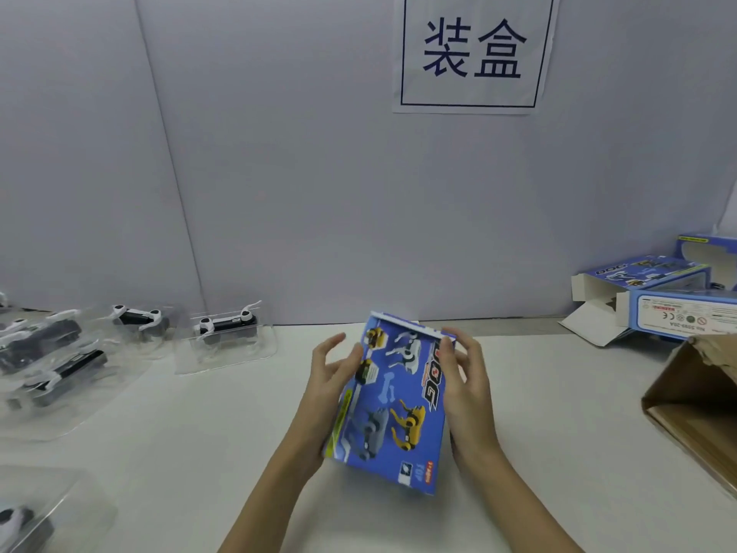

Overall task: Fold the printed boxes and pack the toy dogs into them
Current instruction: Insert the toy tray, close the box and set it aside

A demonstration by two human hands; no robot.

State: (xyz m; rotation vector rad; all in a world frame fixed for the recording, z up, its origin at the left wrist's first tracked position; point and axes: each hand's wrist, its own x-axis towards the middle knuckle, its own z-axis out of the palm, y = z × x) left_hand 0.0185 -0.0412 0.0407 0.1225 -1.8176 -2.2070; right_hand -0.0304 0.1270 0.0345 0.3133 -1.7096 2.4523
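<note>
A blue printed box (393, 405) is held above the white counter (191, 433) just below the middle of the view, tilted with its top end leaning toward 1 o'clock and its face of cartoon dogs turned up to the camera. The left hand (329, 377) is at the box's 9 o'clock edge, thumb on the printed face and the other fingers loosely spread behind the edge, so it grasps the box lightly. The right hand (464, 377) is at the 3 o'clock edge, fingers curled over the upper corner and palm along the side, clasping the box. Both forearms come in from 6 o'clock. At 9 o'clock, well apart from the hands, toy dogs (227, 323), black and white, lie in clear trays (239, 353) on the counter; another tray sits at 7 o'clock at the frame's corner. At 3 o'clock, other boxes (674, 309) of the same print rest with white flaps open, and just below them is a brown carton (690, 401). At 12 o'clock a paper sign (474, 53) with two large dark characters hangs on the pale wall (279, 173) behind the counter.
</note>
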